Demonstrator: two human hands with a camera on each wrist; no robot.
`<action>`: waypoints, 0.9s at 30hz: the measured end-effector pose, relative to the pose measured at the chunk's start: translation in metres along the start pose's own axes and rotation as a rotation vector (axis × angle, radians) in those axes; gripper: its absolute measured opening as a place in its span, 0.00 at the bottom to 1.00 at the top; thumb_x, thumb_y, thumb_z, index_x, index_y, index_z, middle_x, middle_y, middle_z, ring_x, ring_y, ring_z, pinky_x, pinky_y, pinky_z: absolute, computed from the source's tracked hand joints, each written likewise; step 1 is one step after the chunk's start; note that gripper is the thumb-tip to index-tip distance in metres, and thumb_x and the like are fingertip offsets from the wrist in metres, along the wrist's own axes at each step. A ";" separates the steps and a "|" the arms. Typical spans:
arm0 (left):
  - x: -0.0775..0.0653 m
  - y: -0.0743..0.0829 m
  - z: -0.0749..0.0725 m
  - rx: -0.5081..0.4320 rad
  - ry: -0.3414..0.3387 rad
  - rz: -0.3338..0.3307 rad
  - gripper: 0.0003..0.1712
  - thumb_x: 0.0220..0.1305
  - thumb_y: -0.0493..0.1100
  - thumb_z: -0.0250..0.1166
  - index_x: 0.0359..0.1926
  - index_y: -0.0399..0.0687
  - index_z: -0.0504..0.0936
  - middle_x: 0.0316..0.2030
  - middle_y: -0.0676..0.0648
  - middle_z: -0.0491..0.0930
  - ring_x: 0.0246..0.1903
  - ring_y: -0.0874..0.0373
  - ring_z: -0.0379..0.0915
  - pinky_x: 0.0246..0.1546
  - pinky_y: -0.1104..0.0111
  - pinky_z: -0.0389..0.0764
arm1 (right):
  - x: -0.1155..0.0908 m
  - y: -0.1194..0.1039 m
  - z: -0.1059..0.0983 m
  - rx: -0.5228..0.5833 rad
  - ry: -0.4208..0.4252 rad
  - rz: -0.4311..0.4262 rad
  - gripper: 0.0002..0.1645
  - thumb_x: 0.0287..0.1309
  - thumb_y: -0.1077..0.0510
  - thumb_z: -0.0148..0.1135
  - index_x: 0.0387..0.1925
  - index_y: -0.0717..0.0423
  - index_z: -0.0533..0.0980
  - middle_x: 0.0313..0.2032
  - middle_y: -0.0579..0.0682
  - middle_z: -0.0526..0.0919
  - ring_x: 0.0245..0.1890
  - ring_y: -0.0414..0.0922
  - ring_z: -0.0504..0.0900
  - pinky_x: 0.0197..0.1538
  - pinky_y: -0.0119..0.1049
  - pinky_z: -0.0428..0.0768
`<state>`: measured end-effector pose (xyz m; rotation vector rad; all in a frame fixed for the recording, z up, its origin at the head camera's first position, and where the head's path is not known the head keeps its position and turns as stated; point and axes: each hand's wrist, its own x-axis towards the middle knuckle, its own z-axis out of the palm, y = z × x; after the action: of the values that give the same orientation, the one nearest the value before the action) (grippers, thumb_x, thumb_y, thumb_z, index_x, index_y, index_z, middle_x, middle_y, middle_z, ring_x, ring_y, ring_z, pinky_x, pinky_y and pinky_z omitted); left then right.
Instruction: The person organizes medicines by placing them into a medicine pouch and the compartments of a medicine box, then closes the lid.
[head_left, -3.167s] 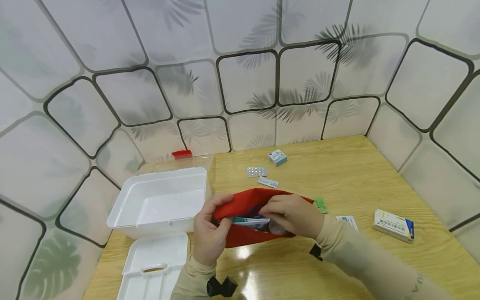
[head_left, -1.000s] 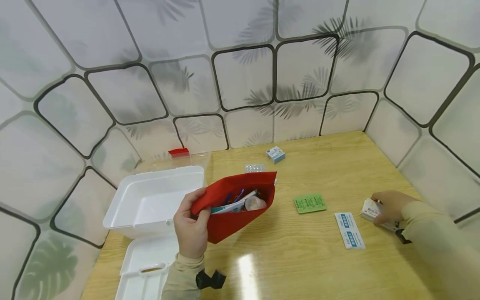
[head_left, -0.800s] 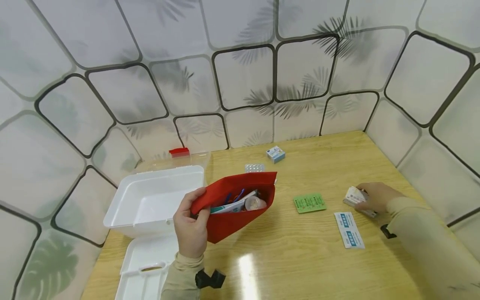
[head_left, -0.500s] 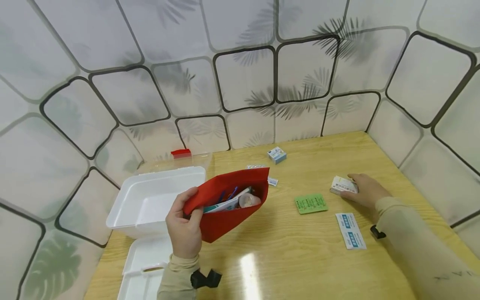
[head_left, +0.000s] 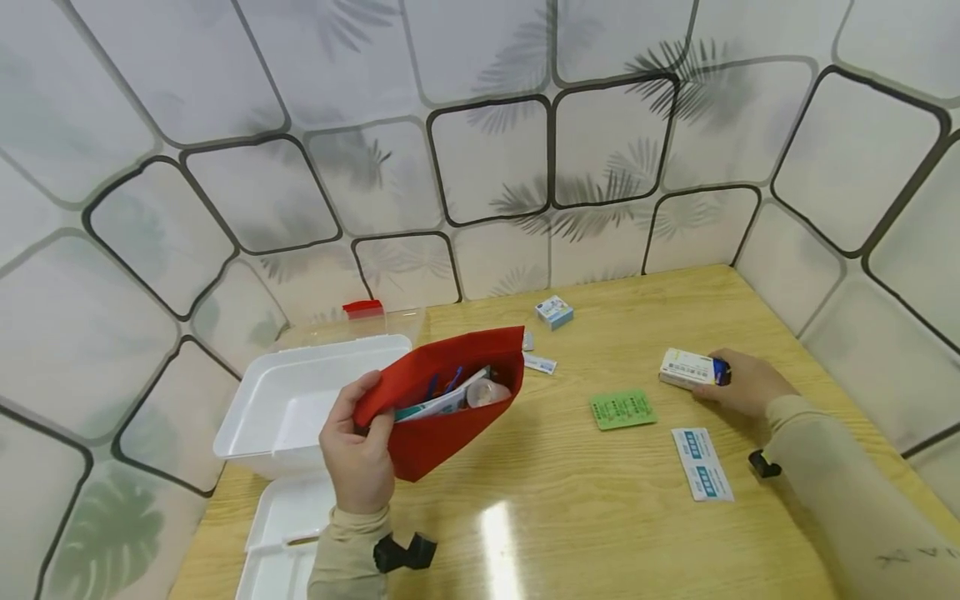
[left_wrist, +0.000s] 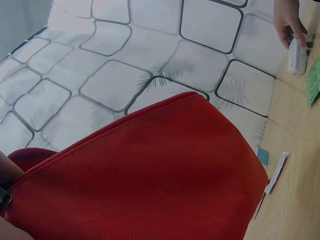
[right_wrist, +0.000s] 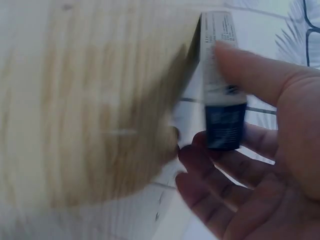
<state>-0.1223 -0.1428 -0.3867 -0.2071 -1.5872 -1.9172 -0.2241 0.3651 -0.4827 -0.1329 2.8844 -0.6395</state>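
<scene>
My left hand (head_left: 358,454) grips the left end of a red zippered pouch (head_left: 442,450), thumb in front and fingers behind. The pouch gapes upward, showing a white-and-teal packet (head_left: 442,406), blue-handled scissors (head_left: 452,381) and a clear round item (head_left: 487,392). In the left wrist view, the pouch's red fabric (left_wrist: 150,170) fills much of the picture. A white medicine box with a blue end (head_left: 688,367) lies on the table at right. At its blue end is my right hand (head_left: 746,385); in the right wrist view the thumb overlaps the box's side and the other fingers are loosely spread.
A green blister pack (head_left: 622,409) and a white-and-blue packet (head_left: 702,464) lie near the right hand. Farther back are a small blue-white box (head_left: 555,312) and a narrow white packet (head_left: 539,363). A white bin (head_left: 255,442) and its tray (head_left: 281,542) stand left.
The right hand has left the pouch, moved the medicine box left and back across the table, then loosened and drawn slightly right. The left hand has shifted left with the pouch.
</scene>
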 end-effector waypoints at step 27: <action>-0.004 0.003 0.007 0.021 -0.029 -0.036 0.24 0.53 0.17 0.51 0.52 0.26 0.76 0.47 0.37 0.78 0.46 0.46 0.74 0.46 0.68 0.78 | -0.037 -0.168 -0.050 0.838 0.163 -0.596 0.24 0.63 0.71 0.55 0.59 0.64 0.66 0.48 0.54 0.74 0.43 0.44 0.77 0.41 0.32 0.81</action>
<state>-0.1193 -0.1346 -0.3844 -0.1996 -1.6401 -1.9325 -0.1898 0.2385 -0.3610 -0.8434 2.4190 -1.9503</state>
